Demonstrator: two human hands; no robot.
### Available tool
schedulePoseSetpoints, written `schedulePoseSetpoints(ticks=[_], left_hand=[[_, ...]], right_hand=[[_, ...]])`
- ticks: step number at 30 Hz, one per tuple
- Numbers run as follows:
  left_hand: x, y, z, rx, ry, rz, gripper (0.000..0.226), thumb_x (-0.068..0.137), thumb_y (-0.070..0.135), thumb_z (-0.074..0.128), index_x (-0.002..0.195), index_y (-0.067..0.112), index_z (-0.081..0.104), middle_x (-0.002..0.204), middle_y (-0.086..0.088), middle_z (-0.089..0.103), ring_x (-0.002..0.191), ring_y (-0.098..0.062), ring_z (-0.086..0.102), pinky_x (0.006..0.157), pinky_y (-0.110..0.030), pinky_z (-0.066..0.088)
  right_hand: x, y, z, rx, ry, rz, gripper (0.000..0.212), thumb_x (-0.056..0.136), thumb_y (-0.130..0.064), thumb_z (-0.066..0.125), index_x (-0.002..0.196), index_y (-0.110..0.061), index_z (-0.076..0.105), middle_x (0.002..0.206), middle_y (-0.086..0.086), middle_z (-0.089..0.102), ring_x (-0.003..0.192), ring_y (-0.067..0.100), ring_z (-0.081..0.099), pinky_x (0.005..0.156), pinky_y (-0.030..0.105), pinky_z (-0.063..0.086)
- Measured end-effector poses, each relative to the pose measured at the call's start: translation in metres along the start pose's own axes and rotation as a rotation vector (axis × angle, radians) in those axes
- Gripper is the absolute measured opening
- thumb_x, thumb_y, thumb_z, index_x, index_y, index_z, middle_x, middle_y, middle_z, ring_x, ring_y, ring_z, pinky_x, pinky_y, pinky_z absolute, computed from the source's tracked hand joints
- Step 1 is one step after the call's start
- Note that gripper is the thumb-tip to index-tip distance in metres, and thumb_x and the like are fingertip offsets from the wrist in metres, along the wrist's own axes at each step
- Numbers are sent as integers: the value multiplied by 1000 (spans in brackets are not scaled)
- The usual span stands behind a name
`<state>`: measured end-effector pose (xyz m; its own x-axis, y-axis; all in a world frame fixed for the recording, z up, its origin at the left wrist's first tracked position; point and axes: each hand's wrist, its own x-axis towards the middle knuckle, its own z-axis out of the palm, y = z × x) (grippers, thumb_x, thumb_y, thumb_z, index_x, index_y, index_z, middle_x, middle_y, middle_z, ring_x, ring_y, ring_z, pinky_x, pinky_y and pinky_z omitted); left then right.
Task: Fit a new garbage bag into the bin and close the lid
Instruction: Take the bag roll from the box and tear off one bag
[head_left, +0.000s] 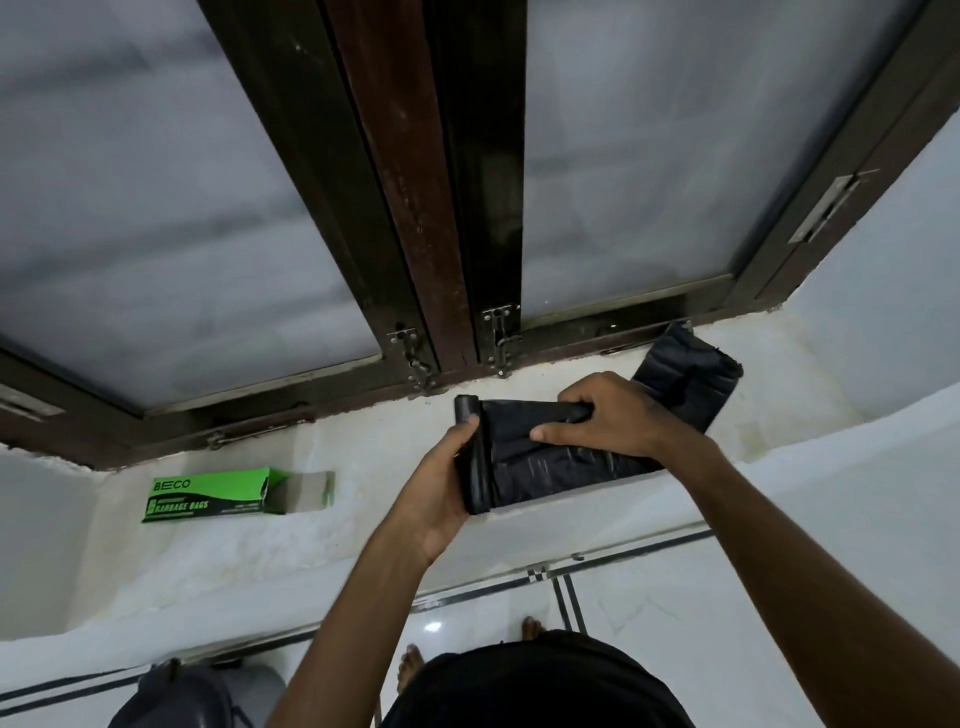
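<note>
Gripping bag roll (474, 457) at sill edge, left hand (441, 493), right hand (608, 415) fingers pinching bag (550, 462)

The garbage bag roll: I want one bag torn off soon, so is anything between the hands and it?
No. The left hand already grips the garbage bag roll at its rolled end, and the right hand pinches the unrolled strip on the sill.
</note>
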<state>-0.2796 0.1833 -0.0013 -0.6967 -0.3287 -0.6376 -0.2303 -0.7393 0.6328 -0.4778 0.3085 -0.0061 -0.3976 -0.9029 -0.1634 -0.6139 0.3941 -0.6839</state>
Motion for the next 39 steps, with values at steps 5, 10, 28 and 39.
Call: schedulePoseSetpoints(ticks=[5, 10, 28, 39], left_hand=[[4, 0, -9, 91, 104, 25, 30, 96, 29, 62, 119, 12, 69, 112, -8, 76, 102, -23, 72, 86, -35, 56], [6, -6, -17, 181, 198, 35, 20, 97, 24, 57, 110, 10, 66, 110, -10, 71, 100, -26, 64, 83, -37, 49], [-3, -1, -16, 192, 186, 89, 31, 103, 32, 51, 122, 14, 67, 118, -9, 73, 112, -27, 67, 94, -43, 54], [-2, -6, -13, 236, 222, 162, 27, 106, 19, 44, 113, 12, 69, 99, -5, 74, 88, -18, 70, 70, -32, 55]], right_hand=[[-6, 15, -19, -191, 35, 24, 73, 65, -83, 59, 61, -10, 57, 58, 6, 60, 54, 15, 56, 52, 27, 36], [-6, 26, -30, -399, 74, 26, 76, 65, -92, 44, 66, -18, 61, 60, -1, 60, 60, 10, 56, 59, 30, 46], [14, -35, 32, 76, 97, -42, 42, 89, -58, 54, 123, -36, 61, 119, -13, 63, 115, 7, 51, 94, 29, 44], [32, -47, 61, 213, 78, 39, 13, 86, -20, 70, 74, -21, 68, 72, -5, 67, 73, 11, 63, 73, 32, 51]])
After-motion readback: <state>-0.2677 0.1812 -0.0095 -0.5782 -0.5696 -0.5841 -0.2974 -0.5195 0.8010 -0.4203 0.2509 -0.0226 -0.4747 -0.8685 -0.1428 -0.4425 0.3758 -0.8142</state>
